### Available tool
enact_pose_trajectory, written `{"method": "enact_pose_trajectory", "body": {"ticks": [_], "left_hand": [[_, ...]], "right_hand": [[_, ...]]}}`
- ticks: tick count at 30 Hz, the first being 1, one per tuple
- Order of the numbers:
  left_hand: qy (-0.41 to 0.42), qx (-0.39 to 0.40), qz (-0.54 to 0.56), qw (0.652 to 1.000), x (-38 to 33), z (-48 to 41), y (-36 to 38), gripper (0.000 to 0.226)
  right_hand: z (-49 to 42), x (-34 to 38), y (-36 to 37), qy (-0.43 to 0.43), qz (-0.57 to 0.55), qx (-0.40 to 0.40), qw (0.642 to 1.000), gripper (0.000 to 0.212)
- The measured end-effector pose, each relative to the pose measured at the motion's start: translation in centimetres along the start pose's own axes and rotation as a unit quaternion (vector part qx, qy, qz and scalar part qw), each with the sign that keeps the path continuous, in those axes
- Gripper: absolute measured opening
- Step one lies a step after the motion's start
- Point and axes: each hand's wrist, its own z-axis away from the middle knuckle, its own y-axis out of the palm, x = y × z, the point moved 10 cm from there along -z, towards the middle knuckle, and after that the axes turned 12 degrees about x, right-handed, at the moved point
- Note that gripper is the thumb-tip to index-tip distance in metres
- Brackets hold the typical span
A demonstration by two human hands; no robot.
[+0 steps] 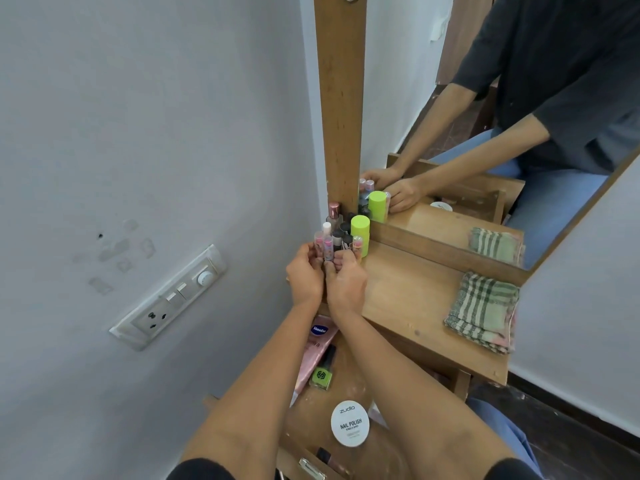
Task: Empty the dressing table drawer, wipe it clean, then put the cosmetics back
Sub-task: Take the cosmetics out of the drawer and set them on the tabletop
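While left hand (304, 273) and right hand (346, 280) pinch small tubes (323, 244) at tabletop (415, 306) corner, centre frame, fingers curled round them, tubes look light, rigid, slick, tippy: hold mid-barrel. Open drawer (346, 375), lower centre, holds more cosmetics.

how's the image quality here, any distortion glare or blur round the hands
Head view: strong wide-angle bending, the mirror post and switch plate lean; light soft and even, shadows faint; the left hand, right hand and the tubes they grip look slightly soft; the label on the round tin reads sharp.
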Motion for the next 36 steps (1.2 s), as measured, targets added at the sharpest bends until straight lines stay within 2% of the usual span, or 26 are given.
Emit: {"method": "enact_pose_trajectory", "body": {"ticks": [8, 13, 18, 23, 27, 31, 33, 36], "left_hand": [[-0.014, -0.001, -0.003, 1.000, 0.6, -0.1, 0.1, 0.025], [-0.032, 0.033, 0.043, 0.998, 0.9, 0.0, 0.1, 0.037], [-0.041, 0.023, 0.070, 0.996, 1.9, 2.8, -2.0, 0.037], [-0.025, -0.004, 0.043, 0.999, 3.8, 7.7, -5.5, 0.026], [-0.004, 0.060, -0.013, 0.998, 4.5, 11.3, -6.4, 0.019], [-0.001, 0.142, -0.119, 0.983, 5.3, 13.4, -7.1, 0.015], [-0.019, 0.185, -0.218, 0.958, 5.9, 14.1, -7.4, 0.015], [-0.052, 0.244, -0.353, 0.902, 6.6, 15.2, -8.0, 0.014]], "right_hand": [[0.1, 0.0, -0.3, 0.018, 0.002, -0.007, 1.000, 0.008], [0.6, 0.1, -0.7, 0.001, -0.012, -0.002, 1.000, 0.011], [3.0, 1.4, -2.0, -0.093, -0.037, 0.012, 0.995, 0.008], [9.1, 2.5, -3.5, -0.230, 0.014, 0.063, 0.971, 0.010], [13.8, -0.8, -2.2, -0.218, 0.065, 0.185, 0.956, 0.013], [17.9, -4.1, 0.0, -0.159, 0.136, 0.359, 0.909, 0.012], [20.0, -5.0, 1.0, -0.150, 0.168, 0.427, 0.876, 0.017], [22.6, -5.5, 2.5, -0.175, 0.249, 0.496, 0.813, 0.028]]}}
